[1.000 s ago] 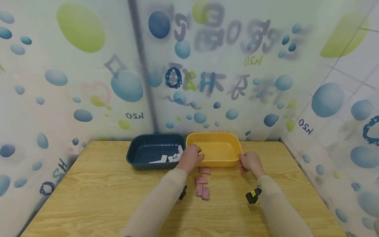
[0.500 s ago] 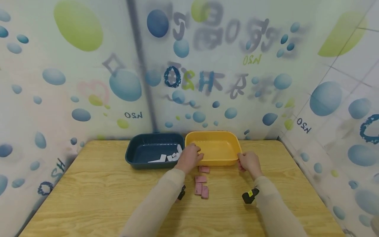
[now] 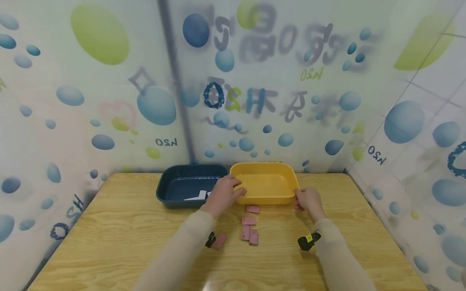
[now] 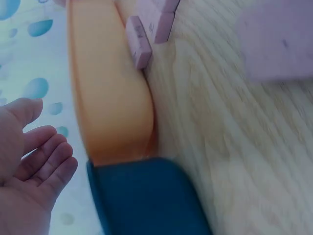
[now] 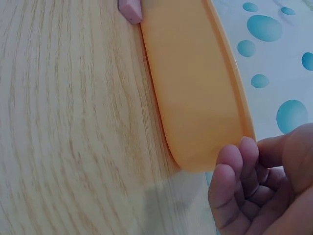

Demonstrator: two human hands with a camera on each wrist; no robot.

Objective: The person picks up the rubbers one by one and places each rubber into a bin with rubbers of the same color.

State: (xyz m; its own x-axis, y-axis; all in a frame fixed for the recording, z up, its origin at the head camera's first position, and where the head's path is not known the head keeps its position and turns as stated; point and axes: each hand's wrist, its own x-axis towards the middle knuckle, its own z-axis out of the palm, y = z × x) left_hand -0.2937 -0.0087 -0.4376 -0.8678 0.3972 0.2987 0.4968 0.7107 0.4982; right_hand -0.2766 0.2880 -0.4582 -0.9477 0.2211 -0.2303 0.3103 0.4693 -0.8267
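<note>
At the table's back stands a yellow plastic tray (image 3: 268, 186), side by side with a dark blue tray (image 3: 178, 186). My right hand (image 3: 307, 201) pinches the yellow tray's right end; the right wrist view shows thumb and curled fingertips at its rim (image 5: 252, 125). Over the place where the two trays meet is my left hand (image 3: 223, 195), its fingers loosely bent with nothing between them. In the left wrist view that hand (image 4: 36, 161) has its palm turned up to the camera. White pieces (image 3: 198, 196) lie in the blue tray, partly hidden by the left hand.
Several pink rectangular blocks (image 3: 249, 221) lie on the wooden table (image 3: 120, 234) in front of the yellow tray. Another pink block (image 3: 220, 241) lies beside the left wrist's black camera mount (image 3: 210, 239). A patterned wall (image 3: 233, 133) rises right behind the trays.
My left hand has shifted left, hiding more of the white pieces and uncovering the pink block by the wrist. The right hand stays at the yellow tray's rim.
</note>
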